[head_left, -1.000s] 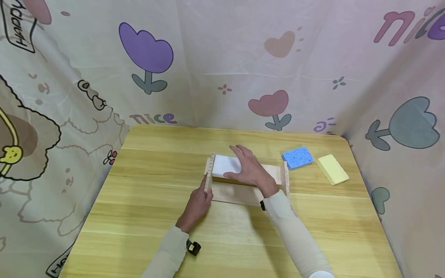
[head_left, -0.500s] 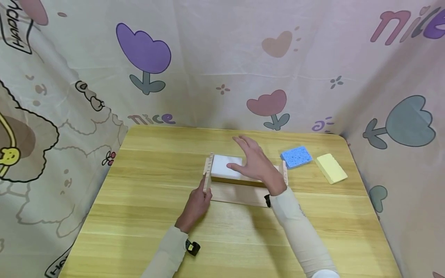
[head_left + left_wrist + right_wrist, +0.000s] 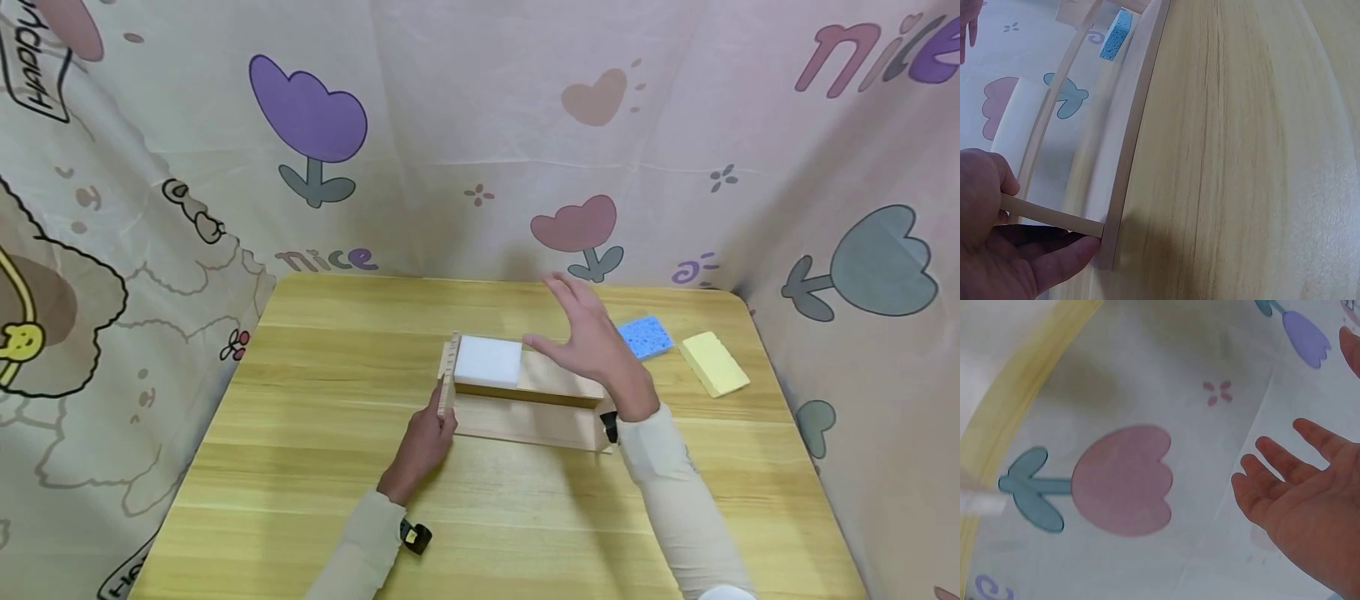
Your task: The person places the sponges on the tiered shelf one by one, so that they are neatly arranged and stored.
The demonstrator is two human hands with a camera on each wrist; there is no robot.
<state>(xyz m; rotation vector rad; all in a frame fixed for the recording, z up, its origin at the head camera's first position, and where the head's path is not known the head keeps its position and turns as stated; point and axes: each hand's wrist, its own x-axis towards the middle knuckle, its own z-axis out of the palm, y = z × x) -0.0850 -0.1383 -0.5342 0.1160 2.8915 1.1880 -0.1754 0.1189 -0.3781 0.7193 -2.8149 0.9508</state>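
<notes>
A small two-level wooden shelf [image 3: 558,377] stands mid-table, with a white sponge-like block [image 3: 489,361] lying flat at the left end of its upper board. My left hand [image 3: 422,446] grips the shelf's left end panel. In the left wrist view, the thumb of this hand [image 3: 988,231] is on one side of the panel and the fingers are on the other. Over the shelf's right end, my right hand [image 3: 596,346] is raised with fingers and thumb spread, holding nothing. The right wrist view shows that hand [image 3: 1310,512] against the patterned cloth, its palm bare.
Behind and right of the shelf lies a blue sponge [image 3: 648,337], partly covered by the right hand. A pale yellow sponge [image 3: 715,364] rests farther right on the wooden table [image 3: 300,400]. Patterned cloth [image 3: 450,108] hangs along the back and sides.
My right hand has drawn up and to the right, away from the white block, which stays on the upper board. The left hand keeps its grip on the panel.
</notes>
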